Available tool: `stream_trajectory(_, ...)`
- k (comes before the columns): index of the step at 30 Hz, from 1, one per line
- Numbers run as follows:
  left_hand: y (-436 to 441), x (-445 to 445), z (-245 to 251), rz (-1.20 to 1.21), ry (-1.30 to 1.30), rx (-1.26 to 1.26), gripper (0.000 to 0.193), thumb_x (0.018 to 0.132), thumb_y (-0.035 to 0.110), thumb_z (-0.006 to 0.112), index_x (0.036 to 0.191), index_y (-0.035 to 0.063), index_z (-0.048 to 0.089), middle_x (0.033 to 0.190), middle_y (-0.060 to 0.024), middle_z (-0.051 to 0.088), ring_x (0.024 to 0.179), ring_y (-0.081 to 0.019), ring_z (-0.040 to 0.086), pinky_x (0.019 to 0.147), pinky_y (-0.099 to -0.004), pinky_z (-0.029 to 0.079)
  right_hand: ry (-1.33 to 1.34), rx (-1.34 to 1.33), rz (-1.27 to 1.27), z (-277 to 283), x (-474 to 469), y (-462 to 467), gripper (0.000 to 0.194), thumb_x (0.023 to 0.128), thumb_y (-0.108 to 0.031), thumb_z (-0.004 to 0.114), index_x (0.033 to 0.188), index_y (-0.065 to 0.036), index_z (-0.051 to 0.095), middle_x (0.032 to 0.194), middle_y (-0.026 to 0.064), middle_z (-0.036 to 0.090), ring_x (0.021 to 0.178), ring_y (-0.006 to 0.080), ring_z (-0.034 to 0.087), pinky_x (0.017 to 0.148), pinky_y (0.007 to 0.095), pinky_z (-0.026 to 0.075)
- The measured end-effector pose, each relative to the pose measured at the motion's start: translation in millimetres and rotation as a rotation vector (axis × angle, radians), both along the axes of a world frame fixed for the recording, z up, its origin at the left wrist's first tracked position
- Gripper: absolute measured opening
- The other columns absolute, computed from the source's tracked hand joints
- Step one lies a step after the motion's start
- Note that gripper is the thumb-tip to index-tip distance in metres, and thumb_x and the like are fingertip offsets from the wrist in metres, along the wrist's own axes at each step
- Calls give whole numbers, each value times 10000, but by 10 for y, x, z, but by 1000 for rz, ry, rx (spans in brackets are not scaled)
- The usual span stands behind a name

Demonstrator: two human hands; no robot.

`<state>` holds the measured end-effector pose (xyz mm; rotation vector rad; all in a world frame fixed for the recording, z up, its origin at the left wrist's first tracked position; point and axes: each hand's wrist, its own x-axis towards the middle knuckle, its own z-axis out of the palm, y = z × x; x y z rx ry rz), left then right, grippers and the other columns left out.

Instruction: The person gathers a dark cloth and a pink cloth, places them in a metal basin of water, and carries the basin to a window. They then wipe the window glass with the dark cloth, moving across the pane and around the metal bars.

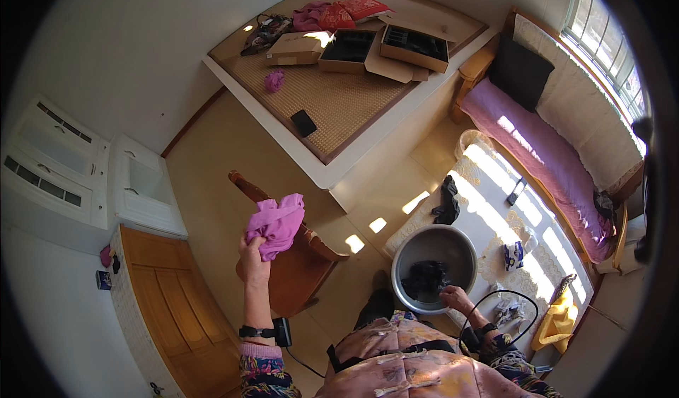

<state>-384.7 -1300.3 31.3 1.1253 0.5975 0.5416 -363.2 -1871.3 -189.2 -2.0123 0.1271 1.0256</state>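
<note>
My left hand [254,255] is raised over a wooden chair [299,278], shut on a crumpled pink cloth [278,225]. To the right, my right hand [454,296] is at the near right rim of a round metal basin [400,255]. Black crumpled material [426,277] lies in the bottom of the basin, close to those fingers. Whether the right fingers grip the rim, the black material or neither is too small to tell. The basin stands on the near side of a table with a patterned cover [485,215].
A black cloth [447,202], a phone-like device [516,191], a blue-and-white packet [513,256] and a yellow cloth [557,318] lie on the table. Beyond, a bed platform [249,85] bears open cardboard boxes [347,69], a pink bundle [274,81] and a dark flat object [303,123]. A padded bench [536,149] borders the window.
</note>
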Motion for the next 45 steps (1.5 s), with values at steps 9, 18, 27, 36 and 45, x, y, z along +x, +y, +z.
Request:
stream_trajectory(9, -1262, -643, -452, -366, 345, -19, 132, 868, 93, 559, 946, 51, 658, 842, -2, 648, 791, -117, 622, 742, -269, 509, 39, -28, -212, -202, -217, -776, 299, 873, -263, 631, 993, 8, 669, 788, 100, 687, 636, 183, 678, 569, 312, 544)
stream_trajectory(18, -2360, -541, -2346, -765, 939, 151, 321, 905, 332, 689, 907, 11, 680, 782, 5, 595, 718, -86, 521, 654, -277, 458, -325, -280, -458, -956, -16, -1312, 449, 862, -349, 634, 1161, -15, 620, 1050, 206, 678, 1002, 337, 652, 897, 406, 499)
stream_trajectory(27, -2762, -57, -3434, -832, 911, 410, 284, 892, 217, 678, 1051, -12, 622, 924, -140, 678, 845, -204, 624, 768, -364, 507, -341, -289, -653, -1376, 510, -892, 360, 853, -338, 704, 860, -4, 571, 728, 80, 553, 711, 192, 528, 672, 362, 451)
stream_trajectory(36, -2672, -23, -3176, -933, 886, 586, 394, 853, 326, 687, 903, -50, 579, 945, -279, 657, 910, -413, 651, 792, -467, 506, -514, -65, -1008, -1281, 465, -628, 382, 760, -92, 723, 647, -124, 359, 657, -85, 310, 622, 60, 298, 531, 267, 272)
stream_trajectory(45, -2567, -827, -1883, -756, 760, 511, 381, 885, 332, 679, 859, -35, 583, 736, -179, 635, 689, -240, 601, 671, -405, 480, -558, 222, -820, -20, 428, -433, 372, 752, -44, 705, 632, -133, 365, 642, -97, 336, 613, 40, 301, 537, 260, 269)
